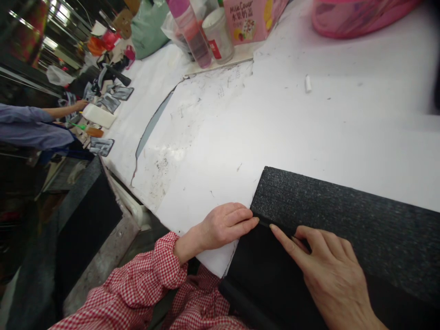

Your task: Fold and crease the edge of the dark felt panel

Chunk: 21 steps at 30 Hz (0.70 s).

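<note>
A black sheet of material (268,266) with a speckled dark grey strip (330,197) along its far side lies at the table's front edge. A folded edge or seam runs where the smooth black part meets the speckled part. My left hand (225,224) has its fingers closed at the left end of this seam. Just to the right, my right hand (333,270) presses its outstretched thumb on the seam, with the other fingers bent over the sheet. What lies beneath those bent fingers is hidden.
A small white stick (308,84) lies on the white tabletop (220,151). At the back stand a pink bottle (194,36), a white cup (219,36), a pink box (249,20) and a pink basket (357,16). To the left, a person in a blue sleeve (24,114) works among cut pieces.
</note>
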Tool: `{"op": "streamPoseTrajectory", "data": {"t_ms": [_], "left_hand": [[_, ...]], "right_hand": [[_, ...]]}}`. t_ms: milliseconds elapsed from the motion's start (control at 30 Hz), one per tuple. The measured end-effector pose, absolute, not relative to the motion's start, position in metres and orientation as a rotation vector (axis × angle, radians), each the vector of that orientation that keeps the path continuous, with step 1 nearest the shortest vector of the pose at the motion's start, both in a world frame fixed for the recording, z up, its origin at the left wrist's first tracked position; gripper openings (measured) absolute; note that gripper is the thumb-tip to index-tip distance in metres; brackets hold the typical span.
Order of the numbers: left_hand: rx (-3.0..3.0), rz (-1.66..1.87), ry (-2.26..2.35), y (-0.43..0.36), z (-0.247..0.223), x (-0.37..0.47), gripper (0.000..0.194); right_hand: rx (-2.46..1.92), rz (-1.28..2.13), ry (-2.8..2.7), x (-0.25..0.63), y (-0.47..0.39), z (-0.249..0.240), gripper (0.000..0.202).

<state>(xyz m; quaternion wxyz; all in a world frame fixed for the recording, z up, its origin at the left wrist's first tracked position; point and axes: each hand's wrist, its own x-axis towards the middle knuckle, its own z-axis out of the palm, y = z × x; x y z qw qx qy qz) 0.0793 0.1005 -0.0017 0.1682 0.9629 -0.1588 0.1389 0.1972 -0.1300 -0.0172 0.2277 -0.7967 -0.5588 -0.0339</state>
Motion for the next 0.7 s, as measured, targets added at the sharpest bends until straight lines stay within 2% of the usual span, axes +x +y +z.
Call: {"op": "streamPoseTrajectory", "data": {"t_ms": [700], "left_hand": [[2.789, 0.379, -0.500, 0.1025, -0.0036, 0.0814, 0.024]], "right_hand": [[-2.266, -0.120, -1.578, 0.1941, -0.1290, -0.0175, 0.046]]}}
